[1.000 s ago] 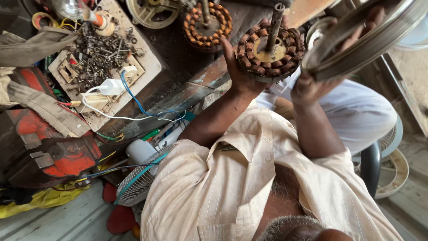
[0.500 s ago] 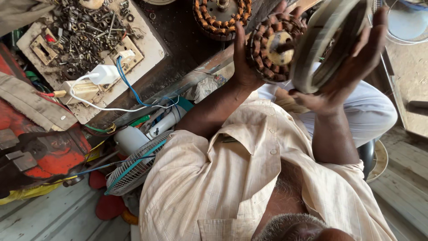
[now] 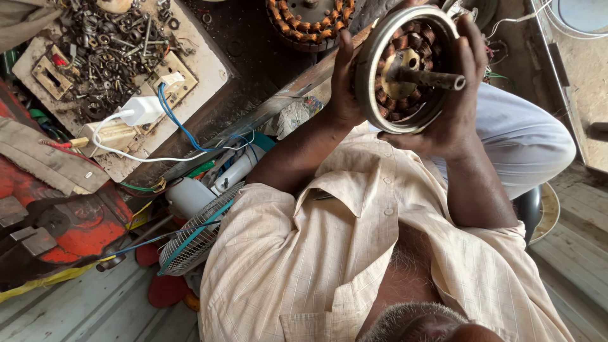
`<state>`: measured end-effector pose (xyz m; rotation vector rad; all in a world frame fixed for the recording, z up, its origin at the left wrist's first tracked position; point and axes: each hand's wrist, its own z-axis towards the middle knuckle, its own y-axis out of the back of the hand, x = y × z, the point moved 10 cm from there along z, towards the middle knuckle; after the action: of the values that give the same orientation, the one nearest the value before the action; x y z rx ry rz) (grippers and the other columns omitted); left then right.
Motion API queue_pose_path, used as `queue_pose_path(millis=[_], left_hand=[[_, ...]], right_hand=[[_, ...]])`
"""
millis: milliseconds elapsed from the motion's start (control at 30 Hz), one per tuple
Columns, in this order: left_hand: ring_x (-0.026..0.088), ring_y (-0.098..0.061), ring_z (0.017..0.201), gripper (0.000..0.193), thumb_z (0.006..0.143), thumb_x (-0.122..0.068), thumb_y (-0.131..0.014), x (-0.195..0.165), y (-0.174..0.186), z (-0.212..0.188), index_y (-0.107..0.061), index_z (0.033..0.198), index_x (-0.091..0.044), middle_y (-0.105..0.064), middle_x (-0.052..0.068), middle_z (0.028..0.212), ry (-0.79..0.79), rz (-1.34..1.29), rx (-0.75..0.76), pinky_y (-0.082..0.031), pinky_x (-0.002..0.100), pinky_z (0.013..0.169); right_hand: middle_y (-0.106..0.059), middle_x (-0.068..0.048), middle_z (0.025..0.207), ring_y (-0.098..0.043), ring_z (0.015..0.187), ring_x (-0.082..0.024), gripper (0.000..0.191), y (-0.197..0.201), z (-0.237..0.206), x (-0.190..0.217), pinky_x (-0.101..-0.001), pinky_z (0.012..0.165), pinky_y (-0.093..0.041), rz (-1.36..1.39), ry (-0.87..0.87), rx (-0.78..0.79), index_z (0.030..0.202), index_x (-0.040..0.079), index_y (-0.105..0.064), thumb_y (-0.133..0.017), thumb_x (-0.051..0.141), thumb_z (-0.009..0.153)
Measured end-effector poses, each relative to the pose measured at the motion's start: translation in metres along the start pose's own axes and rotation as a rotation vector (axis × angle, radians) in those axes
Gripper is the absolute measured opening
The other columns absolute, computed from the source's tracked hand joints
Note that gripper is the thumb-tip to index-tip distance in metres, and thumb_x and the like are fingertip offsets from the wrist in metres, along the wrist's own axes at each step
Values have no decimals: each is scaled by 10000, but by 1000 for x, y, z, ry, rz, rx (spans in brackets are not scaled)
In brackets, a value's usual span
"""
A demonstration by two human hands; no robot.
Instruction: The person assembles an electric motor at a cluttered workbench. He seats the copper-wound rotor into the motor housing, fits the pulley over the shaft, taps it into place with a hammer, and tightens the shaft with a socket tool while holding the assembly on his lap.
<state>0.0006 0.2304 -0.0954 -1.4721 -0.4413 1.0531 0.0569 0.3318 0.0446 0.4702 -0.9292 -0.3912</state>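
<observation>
Cream checked shirt (image 3: pixel 354 253): fills the 6 o'clock half of the view, worn by the person who holds the work.
Dark workbench (image 3: pixel 253 57): runs from 9 to 12 o'clock, its metal edge slanting down toward 8 o'clock.
Red machine body (image 3: pixel 69 228): lies at 8 o'clock, below the bench.
White tray (image 3: pixel 202 76): sits on the bench at 10 o'clock, heaped with screws, washers and small metal parts.
Small fan grille (image 3: pixel 190 237): white wire with teal trim, at 7 o'clock, just beside the shirt's sleeve.
Fan motor (image 3: pixel 405 69): at 1 o'clock, held up off the bench between both hands. It is a round grey metal shell with copper-brown windings inside, its open face turned toward the camera.
Second wound stator (image 3: pixel 310 22): rests on the bench at 12 o'clock, near the held motor but apart from it.
Right hand (image 3: pixel 456 95): fingers curled over the motor's rim at its 3 o'clock side, palm under the shell, gripping it.
Left hand (image 3: pixel 345 82): fingers wrapped on the rim at its 9 o'clock side, clasping it.
White plug adapter (image 3: pixel 142 109): on the tray's lower edge, with blue and white wires.
Steel shaft (image 3: pixel 437 78): sticks out of the motor's middle toward 3 o'clock.
</observation>
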Motion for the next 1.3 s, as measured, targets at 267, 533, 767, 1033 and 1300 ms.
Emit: queue_pose_path(millis=[267, 533, 767, 1033, 1300], left_hand=[[262, -598, 1341, 791, 1135, -653, -287, -9, -26, -3, -498, 1521, 4, -595, 186, 1438, -3, -108, 69, -491, 433, 1167], [279, -392, 1506, 870, 1095, -700, -371, -27, -67, 4, -331, 1620, -8, -378, 160, 1622, -86, -15, 140, -327, 441, 1271], [258, -366, 1524, 988, 1003, -823, -329, -21, -86, 3, -277, 1649, -77, -335, 142, 1679, -12, -234, 229, -308, 423, 1295], [230, -322, 1528, 985, 988, -769, -364, -22, -82, 1, -224, 1670, -72, -275, 92, 1693, -9, -66, 139, -271, 383, 1286], [236, -341, 1514, 943, 1005, -753, -354, -10, -77, -1, -252, 1647, -69, -332, 140, 1668, 0, 31, 176, -283, 399, 1290]], right_hand=[[-134, -228, 1712, -266, 1584, -394, 1370, -4, -3, 5, -512, 1264, -343, -99, 38, 12, 1707, 162, -100, -950, 667, 758], [-134, -250, 1694, -243, 1598, -438, 1399, -4, -3, 16, -570, 1301, -313, -124, 114, 6, 1696, 163, -92, -951, 709, 737], [-98, -304, 1708, -189, 1583, -474, 1386, -4, -3, 23, -561, 1287, -297, -123, 65, 85, 1716, 172, -72, -912, 701, 749], [-140, -352, 1681, -262, 1544, -548, 1277, -8, -12, 21, -666, 1248, -296, -335, 54, 172, 1685, 93, -185, -856, 763, 830], [-146, -318, 1672, -271, 1568, -525, 1309, 1, -20, 28, -668, 1252, -322, -203, 164, -10, 1691, 103, -111, -849, 767, 839]])
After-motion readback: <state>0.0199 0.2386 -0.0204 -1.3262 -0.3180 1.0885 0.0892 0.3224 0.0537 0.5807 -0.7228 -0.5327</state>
